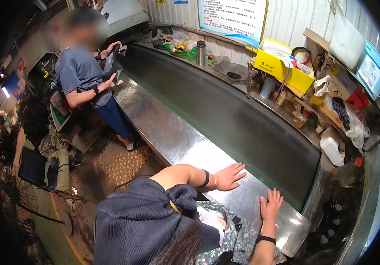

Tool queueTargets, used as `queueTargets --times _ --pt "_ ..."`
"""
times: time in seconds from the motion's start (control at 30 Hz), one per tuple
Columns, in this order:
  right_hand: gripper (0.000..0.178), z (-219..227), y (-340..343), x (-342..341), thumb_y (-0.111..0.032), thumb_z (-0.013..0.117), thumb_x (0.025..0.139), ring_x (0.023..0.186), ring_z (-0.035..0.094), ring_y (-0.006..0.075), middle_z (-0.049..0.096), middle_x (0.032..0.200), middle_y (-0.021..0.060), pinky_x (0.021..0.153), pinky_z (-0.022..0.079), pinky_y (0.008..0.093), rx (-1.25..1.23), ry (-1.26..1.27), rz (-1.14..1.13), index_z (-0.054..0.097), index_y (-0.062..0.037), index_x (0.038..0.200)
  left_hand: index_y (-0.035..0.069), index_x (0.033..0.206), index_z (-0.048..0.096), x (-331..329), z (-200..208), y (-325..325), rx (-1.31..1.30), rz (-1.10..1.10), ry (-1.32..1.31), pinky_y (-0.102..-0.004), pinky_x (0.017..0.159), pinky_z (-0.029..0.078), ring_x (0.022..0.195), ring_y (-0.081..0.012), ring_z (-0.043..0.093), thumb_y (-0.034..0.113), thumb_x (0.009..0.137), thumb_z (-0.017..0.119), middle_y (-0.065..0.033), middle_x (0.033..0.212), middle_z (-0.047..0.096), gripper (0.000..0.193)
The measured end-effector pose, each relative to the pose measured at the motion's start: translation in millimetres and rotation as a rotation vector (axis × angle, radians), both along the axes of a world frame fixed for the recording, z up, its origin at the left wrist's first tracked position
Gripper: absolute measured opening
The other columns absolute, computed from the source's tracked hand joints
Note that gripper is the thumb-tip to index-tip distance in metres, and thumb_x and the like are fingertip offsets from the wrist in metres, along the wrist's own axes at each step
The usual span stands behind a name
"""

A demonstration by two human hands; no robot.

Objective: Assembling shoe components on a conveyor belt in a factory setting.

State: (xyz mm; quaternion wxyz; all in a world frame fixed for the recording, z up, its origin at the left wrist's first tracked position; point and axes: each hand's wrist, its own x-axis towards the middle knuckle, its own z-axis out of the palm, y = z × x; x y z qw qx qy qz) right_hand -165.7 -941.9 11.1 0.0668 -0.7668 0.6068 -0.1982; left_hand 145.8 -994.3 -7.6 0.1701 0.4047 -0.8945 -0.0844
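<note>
My left hand [229, 176] lies palm down on the shiny metal ledge [172, 126], its fingers spread toward the dark conveyor belt [216, 95]. Close by on the right, my right hand [271, 204] rests on the same ledge with fingers stretched out near the belt's edge. Neither hand holds anything. A dark band circles each of my wrists. Farther up on the left, a co-worker [81, 70] stands beside the ledge and holds a dark shoe-like piece [112, 64] in both hands.
Along the belt's far side runs a cluttered shelf with a dark flask [200, 53], a yellow box [283, 66], and a white jug [332, 146]. A blue bucket [373, 68] is higher at right. Left of the ledge stands a black chair [35, 165] near a spotted mat [121, 165].
</note>
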Motion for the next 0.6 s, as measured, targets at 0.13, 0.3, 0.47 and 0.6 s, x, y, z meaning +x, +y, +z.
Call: queueTargets --times 0.13,0.3,0.47,0.6 --pt "0.050 1.2 2.5 -1.1 -0.033 0.066 0.084 0.137 0.037 0.0373 0.047 0.144 0.0175 0.118 0.016 0.0529 -0.011 -0.016 -0.007 0.059 -0.0081 0.128 0.005 0.145 0.038 -2.8 3.0 0.3 0.003 -0.008 -0.006 -0.0502 0.118 0.020 0.144 -0.0421 0.023 0.038 0.093 0.050 -0.0270 0.154 0.023 0.062" --pt "0.051 2.9 1.1 0.4 -0.033 0.067 0.084 0.136 0.038 0.0366 0.048 0.143 0.0167 0.118 0.016 0.0518 -0.001 -0.022 0.001 0.060 -0.0081 0.128 0.005 0.146 0.036 0.0 4.8 1.0 0.030 -0.012 -0.004 -0.0503 0.118 0.020 0.144 -0.0424 0.022 0.037 0.094 0.050 -0.0276 0.154 0.023 0.063" --pt "0.051 2.3 0.2 2.6 -0.033 0.067 0.084 0.136 0.038 0.0365 0.048 0.143 0.0165 0.118 0.016 0.0517 -0.005 -0.023 -0.007 0.060 -0.0082 0.128 0.005 0.147 0.034 2.8 3.7 -2.0 0.033 -0.017 -0.004 -0.0528 0.117 0.021 0.143 -0.0454 0.020 0.038 0.094 0.049 -0.0288 0.154 0.021 0.064" --pt "0.051 2.2 0.2 3.3 -0.033 0.067 0.084 0.136 0.038 0.0372 0.048 0.143 0.0169 0.118 0.016 0.0524 -0.018 -0.014 -0.015 0.060 -0.0079 0.128 0.005 0.146 0.034 1.2 0.7 -3.6 0.003 -0.026 0.015 -0.0528 0.116 0.021 0.143 -0.0456 0.021 0.038 0.094 0.049 -0.0287 0.154 0.022 0.064"
